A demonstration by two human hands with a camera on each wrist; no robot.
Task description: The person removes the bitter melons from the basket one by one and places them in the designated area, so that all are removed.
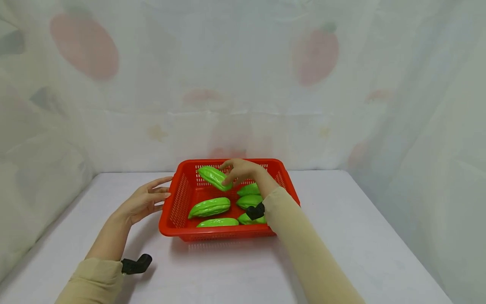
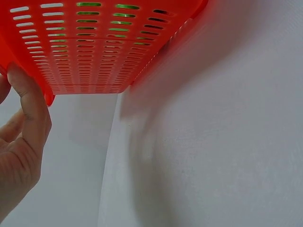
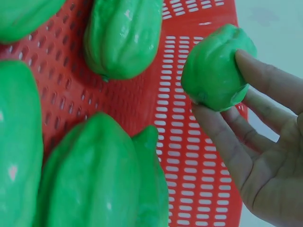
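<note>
A red plastic basket [image 1: 228,231] with slotted walls stands on the table, with several light green, ridged bitter melons [image 1: 209,207] lying inside. My left hand [image 1: 142,202] is at the basket's left side, its fingers and thumb holding the rim; in the left wrist view the bent fingers meet the red edge, their tips partly hidden. Over the back of the basket, my right hand [image 1: 243,170] pinches one bitter melon [image 1: 213,177] by its right end, above the basket floor. The right wrist view shows this melon [image 3: 215,71] between thumb and fingers, apart from the others.
The white table [image 1: 379,245] extends to both sides and in front of the basket. Behind it hangs a pale curtain [image 1: 247,84] with faded fruit prints. The right forearm hides the basket's front right corner and part of the melons there.
</note>
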